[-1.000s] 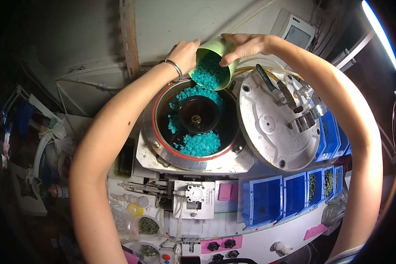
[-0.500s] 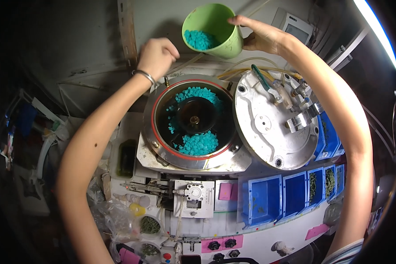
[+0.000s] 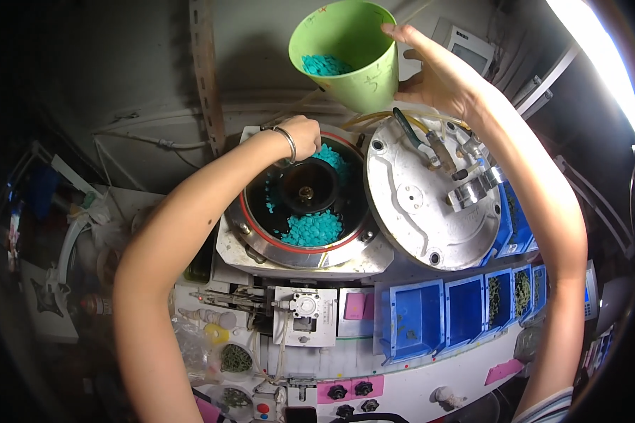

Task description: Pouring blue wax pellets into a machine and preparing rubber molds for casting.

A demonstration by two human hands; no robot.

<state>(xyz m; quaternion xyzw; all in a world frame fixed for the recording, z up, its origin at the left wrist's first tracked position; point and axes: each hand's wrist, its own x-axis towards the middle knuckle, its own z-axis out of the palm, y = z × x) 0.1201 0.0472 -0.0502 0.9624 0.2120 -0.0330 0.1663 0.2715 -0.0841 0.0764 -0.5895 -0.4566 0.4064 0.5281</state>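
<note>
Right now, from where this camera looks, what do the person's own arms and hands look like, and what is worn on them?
The left hand and right hand are both ungloved. A plain silvery bracelet rings the left wrist. A striped sleeve, light with darker lines, shows at the picture's lower right edge.

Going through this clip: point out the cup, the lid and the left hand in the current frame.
Cup [image 3: 363, 88]: head view, on its green outer wall.
Lid [image 3: 430, 208]: head view, on its flat metal face.
Left hand [image 3: 305, 136]: head view, on the back of the hand.
</note>
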